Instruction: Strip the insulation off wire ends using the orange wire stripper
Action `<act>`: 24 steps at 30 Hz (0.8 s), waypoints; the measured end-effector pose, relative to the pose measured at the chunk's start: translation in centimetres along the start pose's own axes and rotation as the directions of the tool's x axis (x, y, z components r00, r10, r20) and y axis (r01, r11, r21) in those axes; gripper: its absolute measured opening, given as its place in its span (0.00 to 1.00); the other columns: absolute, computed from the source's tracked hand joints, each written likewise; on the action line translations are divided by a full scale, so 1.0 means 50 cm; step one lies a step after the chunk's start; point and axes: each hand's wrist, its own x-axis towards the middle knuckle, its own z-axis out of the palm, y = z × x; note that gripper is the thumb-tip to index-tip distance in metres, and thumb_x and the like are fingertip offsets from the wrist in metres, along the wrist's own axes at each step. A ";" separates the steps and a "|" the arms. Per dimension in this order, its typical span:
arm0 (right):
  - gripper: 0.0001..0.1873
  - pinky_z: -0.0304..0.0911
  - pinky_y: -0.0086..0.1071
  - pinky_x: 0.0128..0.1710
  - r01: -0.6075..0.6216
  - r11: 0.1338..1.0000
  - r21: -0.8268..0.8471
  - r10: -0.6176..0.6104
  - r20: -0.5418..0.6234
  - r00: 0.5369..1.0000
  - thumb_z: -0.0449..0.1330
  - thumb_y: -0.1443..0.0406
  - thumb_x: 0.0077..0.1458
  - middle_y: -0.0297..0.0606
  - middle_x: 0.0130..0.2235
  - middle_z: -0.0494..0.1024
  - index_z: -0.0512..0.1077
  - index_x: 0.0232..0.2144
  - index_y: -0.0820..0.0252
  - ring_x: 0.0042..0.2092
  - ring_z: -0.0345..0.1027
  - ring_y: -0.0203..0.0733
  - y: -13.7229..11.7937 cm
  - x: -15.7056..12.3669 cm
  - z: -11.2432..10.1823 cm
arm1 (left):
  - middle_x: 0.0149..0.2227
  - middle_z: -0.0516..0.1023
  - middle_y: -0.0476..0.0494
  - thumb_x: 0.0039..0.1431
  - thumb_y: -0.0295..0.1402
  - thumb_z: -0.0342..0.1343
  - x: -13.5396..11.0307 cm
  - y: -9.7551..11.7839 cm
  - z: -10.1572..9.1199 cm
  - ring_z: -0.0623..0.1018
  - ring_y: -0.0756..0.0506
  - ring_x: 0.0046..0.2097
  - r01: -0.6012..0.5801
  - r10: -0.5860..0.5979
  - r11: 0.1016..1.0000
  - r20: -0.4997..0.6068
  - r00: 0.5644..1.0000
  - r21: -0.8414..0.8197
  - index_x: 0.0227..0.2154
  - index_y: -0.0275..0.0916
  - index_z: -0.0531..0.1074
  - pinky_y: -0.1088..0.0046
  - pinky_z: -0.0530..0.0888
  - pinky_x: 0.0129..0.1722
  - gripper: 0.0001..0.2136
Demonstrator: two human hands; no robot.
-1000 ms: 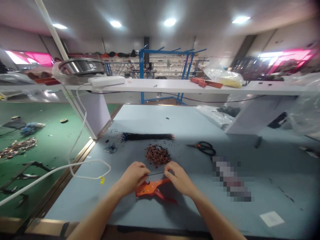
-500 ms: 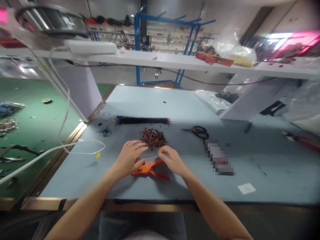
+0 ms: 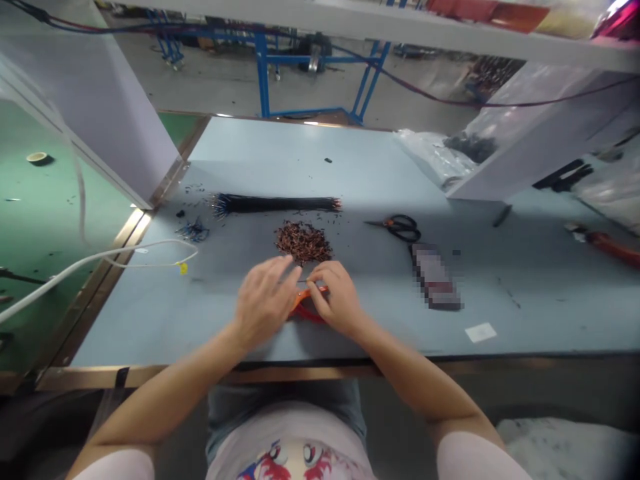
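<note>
My right hand (image 3: 334,293) pinches a thin dark wire (image 3: 303,281) between thumb and fingertips. Just to its left, my left hand (image 3: 265,297) has its fingers stretched out and slightly apart, its fingertips close to the wire's free end. Whether they touch the wire cannot be made out. Beneath both hands lies an orange and red plier-like tool (image 3: 311,313), mostly covered by them. A heap of small copper-brown pieces (image 3: 303,241) sits right beyond my fingertips. Further back, a bundle of black wires (image 3: 277,203) with blue ends at the left lies crosswise.
Black-handled scissors (image 3: 403,227) and a blurred-out flat object (image 3: 436,277) lie to the right. A white label (image 3: 481,332) is near the front edge. A white cable (image 3: 115,253) loops in from the left. A shelf (image 3: 350,30) spans the back, above plastic bags (image 3: 435,157).
My view has tipped down toward the table. My hands have come closer together over the tool, and my left hand has moved toward the wire in my right hand.
</note>
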 end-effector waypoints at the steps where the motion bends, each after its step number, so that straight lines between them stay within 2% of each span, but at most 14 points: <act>1: 0.04 0.63 0.41 0.43 0.026 1.000 0.010 -0.026 0.003 1.000 0.53 0.69 0.56 0.42 0.35 0.73 0.66 0.30 0.58 0.42 0.65 0.45 -0.004 -0.004 0.003 | 0.54 0.70 0.35 0.62 0.31 0.50 -0.002 0.013 0.005 0.68 0.41 0.56 -0.046 0.047 0.998 0.030 0.998 -0.036 0.55 0.37 0.64 0.63 0.65 0.55 0.18; 4: 0.04 0.63 0.42 0.43 0.069 0.997 0.040 -0.068 -0.014 0.998 0.53 0.69 0.56 0.42 0.35 0.73 0.67 0.31 0.58 0.42 0.66 0.45 -0.013 -0.013 0.008 | 0.51 0.73 0.36 0.63 0.28 0.45 -0.003 0.038 0.015 0.71 0.42 0.53 -0.091 0.090 0.996 0.110 0.990 0.001 0.56 0.33 0.62 0.62 0.62 0.55 0.18; 6: 0.03 0.63 0.42 0.44 0.054 0.995 0.083 -0.050 -0.049 0.998 0.54 0.69 0.56 0.41 0.35 0.73 0.67 0.31 0.57 0.42 0.66 0.45 -0.016 -0.013 0.004 | 0.43 0.76 0.39 0.63 0.28 0.45 0.001 0.034 0.019 0.72 0.43 0.46 -0.083 0.069 0.994 0.163 0.984 0.076 0.54 0.32 0.63 0.62 0.62 0.53 0.17; 7: 0.04 0.63 0.42 0.45 0.037 0.993 0.116 -0.029 -0.070 0.997 0.54 0.70 0.56 0.40 0.35 0.73 0.67 0.31 0.57 0.42 0.67 0.44 -0.016 -0.012 -0.001 | 0.37 0.77 0.41 0.63 0.28 0.45 0.002 0.026 0.020 0.73 0.44 0.41 -0.084 0.065 0.991 0.176 0.982 0.103 0.51 0.32 0.66 0.63 0.63 0.49 0.15; 9: 0.04 0.64 0.40 0.44 -0.024 0.981 0.192 0.041 -0.084 0.996 0.54 0.70 0.56 0.39 0.34 0.73 0.67 0.31 0.57 0.41 0.67 0.43 -0.016 -0.006 -0.012 | 0.25 0.72 0.46 0.64 0.29 0.45 0.005 0.003 0.023 0.68 0.46 0.31 -0.099 0.081 0.989 0.156 0.984 0.108 0.37 0.34 0.71 0.67 0.63 0.37 0.10; 11: 0.04 0.64 0.38 0.42 -0.119 0.957 0.265 0.134 -0.040 0.990 0.54 0.69 0.57 0.38 0.34 0.73 0.67 0.29 0.58 0.39 0.68 0.41 -0.013 0.001 -0.023 | 0.19 0.65 0.48 0.65 0.32 0.43 0.005 -0.019 0.025 0.63 0.47 0.26 -0.102 0.098 0.994 0.090 0.991 0.048 0.23 0.37 0.67 0.68 0.59 0.30 0.15; 13: 0.05 0.64 0.35 0.40 -0.224 0.919 0.325 0.224 0.037 0.974 0.54 0.67 0.57 0.37 0.33 0.74 0.67 0.29 0.58 0.38 0.68 0.40 -0.006 0.007 -0.030 | 0.19 0.63 0.49 0.67 0.35 0.40 0.004 -0.036 0.025 0.61 0.48 0.26 -0.097 0.099 0.994 0.042 0.994 -0.050 0.18 0.39 0.61 0.69 0.58 0.29 0.20; 15: 0.05 0.64 0.34 0.38 -0.297 0.879 0.372 0.281 0.097 0.955 0.55 0.66 0.56 0.36 0.32 0.74 0.68 0.28 0.58 0.37 0.69 0.39 0.001 0.011 -0.032 | 0.19 0.63 0.48 0.67 0.36 0.39 0.005 -0.044 0.022 0.62 0.48 0.26 -0.080 0.083 0.990 0.029 0.996 -0.114 0.19 0.39 0.60 0.70 0.60 0.30 0.20; 17: 0.05 0.64 0.34 0.38 -0.308 0.873 0.377 0.297 0.089 0.951 0.55 0.66 0.56 0.36 0.32 0.74 0.68 0.28 0.59 0.36 0.69 0.39 0.006 0.012 -0.029 | 0.25 0.69 0.46 0.66 0.35 0.43 0.007 -0.044 0.018 0.67 0.47 0.32 -0.003 0.005 0.997 0.024 1.000 -0.073 0.21 0.38 0.63 0.69 0.63 0.35 0.17; 19: 0.05 0.64 0.35 0.39 -0.251 0.914 0.319 0.260 0.018 0.966 0.55 0.67 0.56 0.37 0.31 0.74 0.68 0.28 0.58 0.36 0.68 0.39 0.006 0.012 -0.023 | 0.39 0.74 0.40 0.63 0.36 0.49 0.009 -0.034 0.014 0.70 0.43 0.45 0.111 -0.110 0.993 -0.022 0.994 0.047 0.30 0.37 0.68 0.65 0.65 0.44 0.10; 20: 0.05 0.64 0.36 0.40 -0.207 0.939 0.274 0.220 -0.019 0.975 0.54 0.67 0.56 0.37 0.32 0.74 0.68 0.28 0.58 0.36 0.68 0.40 0.004 0.010 -0.019 | 0.46 0.72 0.37 0.61 0.37 0.51 0.010 -0.026 0.013 0.68 0.40 0.52 0.144 -0.140 0.985 -0.047 0.989 0.096 0.36 0.37 0.69 0.62 0.65 0.49 0.09; 22: 0.05 0.63 0.38 0.41 -0.106 0.977 0.183 0.115 -0.036 0.993 0.54 0.67 0.57 0.38 0.32 0.73 0.67 0.28 0.58 0.38 0.67 0.41 -0.002 0.006 -0.012 | 0.54 0.67 0.35 0.60 0.35 0.53 0.008 -0.005 0.014 0.64 0.37 0.58 0.117 -0.110 0.988 -0.073 0.991 0.096 0.45 0.37 0.66 0.59 0.63 0.54 0.12; 24: 0.05 0.63 0.39 0.42 -0.018 0.993 0.120 0.018 0.003 1.000 0.53 0.67 0.57 0.40 0.33 0.74 0.68 0.30 0.58 0.39 0.67 0.43 -0.008 0.001 -0.005 | 0.51 0.70 0.36 0.61 0.30 0.50 0.003 0.015 0.020 0.68 0.41 0.54 0.014 -0.015 1.000 -0.043 0.999 -0.025 0.45 0.35 0.64 0.63 0.66 0.53 0.10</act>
